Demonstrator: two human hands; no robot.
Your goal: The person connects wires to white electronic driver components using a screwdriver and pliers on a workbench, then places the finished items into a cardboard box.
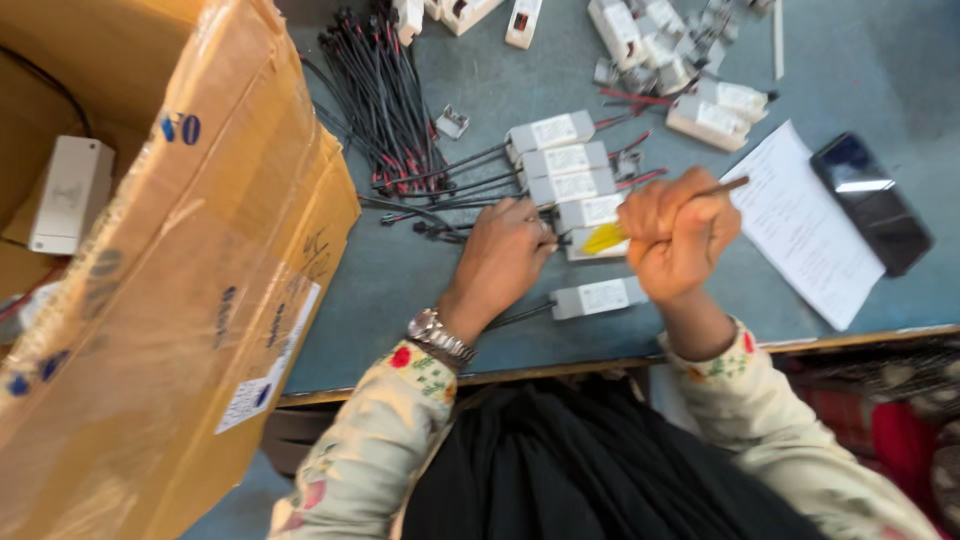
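On the grey-blue desk (pixel 420 290), toward its near edge, the left hand (pixel 505 255) presses flat on a small white driver box (pixel 590 212), light and rigid, best held by its sides. The right hand (pixel 675 235) is fisted round a yellow-tipped screwdriver (pixel 610 237).

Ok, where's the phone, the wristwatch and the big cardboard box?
phone (pixel 872 203), head view, middle of its dark screen.
wristwatch (pixel 436 335), head view, metal band on the left wrist.
cardboard box (pixel 190 300), head view, its brown outer side wall.

Matt white plastic modules (pixel 578 186), rough brown cardboard box (pixel 180 300), glossy phone (pixel 872 200)
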